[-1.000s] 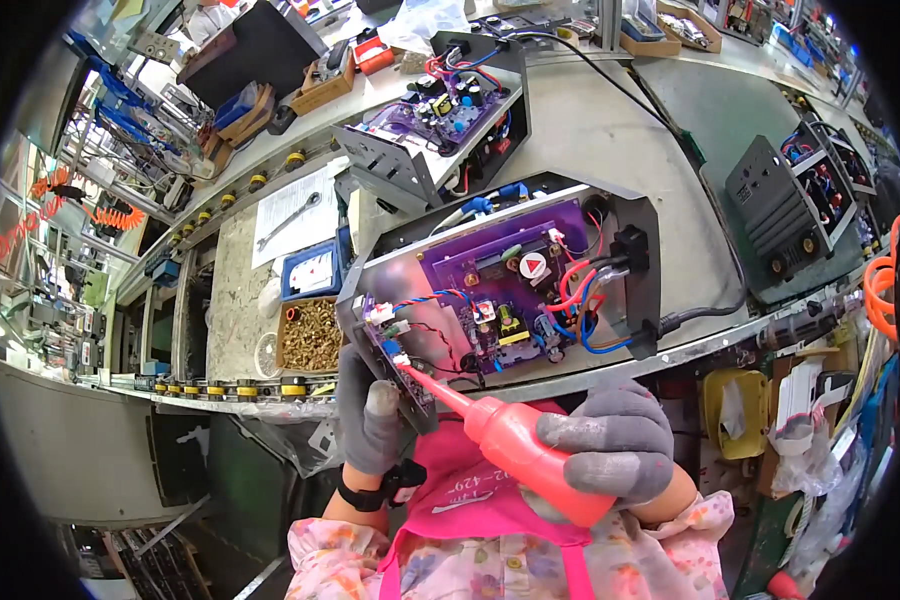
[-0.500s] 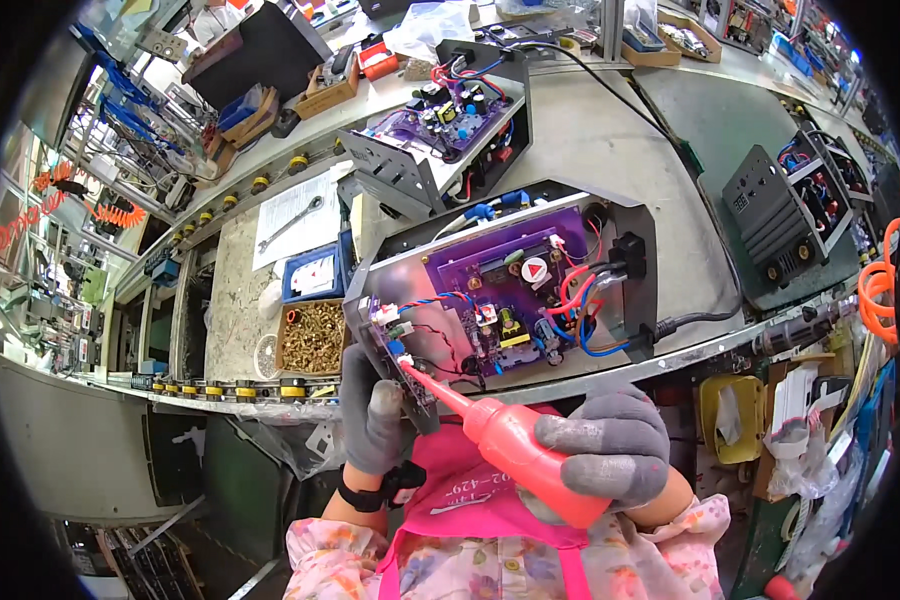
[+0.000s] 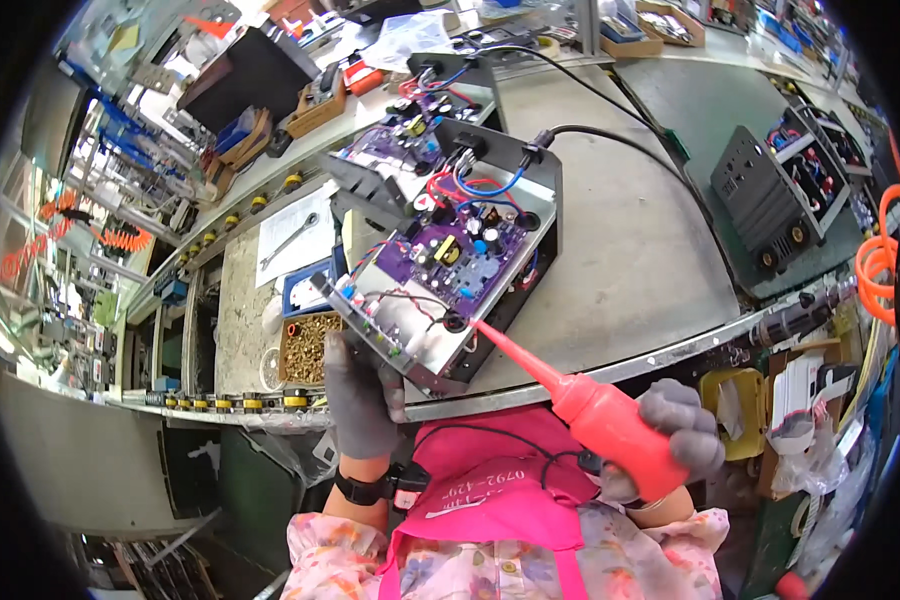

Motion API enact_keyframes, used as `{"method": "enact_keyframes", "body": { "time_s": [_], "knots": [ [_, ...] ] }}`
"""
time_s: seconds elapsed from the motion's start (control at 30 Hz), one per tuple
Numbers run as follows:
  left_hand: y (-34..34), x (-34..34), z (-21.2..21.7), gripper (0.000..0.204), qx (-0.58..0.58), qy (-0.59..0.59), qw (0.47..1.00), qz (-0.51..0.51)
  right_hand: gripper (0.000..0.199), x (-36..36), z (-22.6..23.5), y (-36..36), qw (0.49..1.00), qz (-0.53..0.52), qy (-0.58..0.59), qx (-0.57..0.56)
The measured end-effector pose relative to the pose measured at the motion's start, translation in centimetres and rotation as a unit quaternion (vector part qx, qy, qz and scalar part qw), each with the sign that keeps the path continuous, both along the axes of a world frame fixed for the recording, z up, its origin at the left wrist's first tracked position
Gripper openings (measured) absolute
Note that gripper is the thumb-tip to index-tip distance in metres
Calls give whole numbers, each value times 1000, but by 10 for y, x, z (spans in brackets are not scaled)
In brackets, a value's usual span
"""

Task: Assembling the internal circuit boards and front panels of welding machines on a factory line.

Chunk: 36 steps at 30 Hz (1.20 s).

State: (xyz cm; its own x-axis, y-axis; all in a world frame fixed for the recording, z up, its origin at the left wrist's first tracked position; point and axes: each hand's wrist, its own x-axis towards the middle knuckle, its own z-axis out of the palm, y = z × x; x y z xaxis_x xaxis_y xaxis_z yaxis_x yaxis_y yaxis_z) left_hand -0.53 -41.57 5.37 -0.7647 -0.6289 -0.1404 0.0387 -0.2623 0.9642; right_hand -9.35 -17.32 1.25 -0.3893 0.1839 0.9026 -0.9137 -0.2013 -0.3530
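An open metal chassis (image 3: 542,225) stands at the bench's near edge, tilted away from its neighbours. Inside it lies a purple circuit board (image 3: 485,270) with red, blue and black wires. My left hand (image 3: 360,400), in a grey glove, grips the chassis at its near left corner; part of the fingers is hidden behind the panel. A red squeeze bottle (image 3: 615,430) with a long thin nozzle is wrapped in my gloved right hand (image 3: 685,435). Its nozzle tip points at the board's near corner, beside a dark round part; whether it touches cannot be told.
Behind stands a second open chassis with a purple board (image 3: 395,135). To the left are a cardboard box of brass pieces (image 3: 308,350), a blue tray (image 3: 305,290) and a wrench (image 3: 290,243) on paper. A black unit (image 3: 760,200) and an orange coiled hose (image 3: 878,275) are right.
The chassis has turned and shifted, its cable end swinging away from me. The bottle has moved right, and its nozzle has gone from the front panel to the board's near corner.
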Motion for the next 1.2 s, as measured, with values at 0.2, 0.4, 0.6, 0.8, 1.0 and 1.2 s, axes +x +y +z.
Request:
{"method": "enact_keyframes", "body": {
  "time_s": [0.2,0.4,0.6,0.8,1.0,1.2],
  "knots": [
    [-8,9,-21,37,-189,-8,981,39,60,10,-29,25,979,64,-134,139],
    [11,-6,-6,29,-113,-32,991,58,49,12,-45,-11,975,62,-116,177],
    [-16,15,-34,54,-177,-32,982,58,55,14,-55,-28,973,71,-120,184],
    [-14,19,-37,71,-82,-28,988,127,59,16,-49,-31,972,68,-100,201],
    [-6,11,-18,67,-32,-29,999,-18,54,16,-25,19,955,58,-192,218],
    [-41,25,-70,47,-128,-28,988,83,57,31,5,113,944,-115,-309,14]
  ]
}}
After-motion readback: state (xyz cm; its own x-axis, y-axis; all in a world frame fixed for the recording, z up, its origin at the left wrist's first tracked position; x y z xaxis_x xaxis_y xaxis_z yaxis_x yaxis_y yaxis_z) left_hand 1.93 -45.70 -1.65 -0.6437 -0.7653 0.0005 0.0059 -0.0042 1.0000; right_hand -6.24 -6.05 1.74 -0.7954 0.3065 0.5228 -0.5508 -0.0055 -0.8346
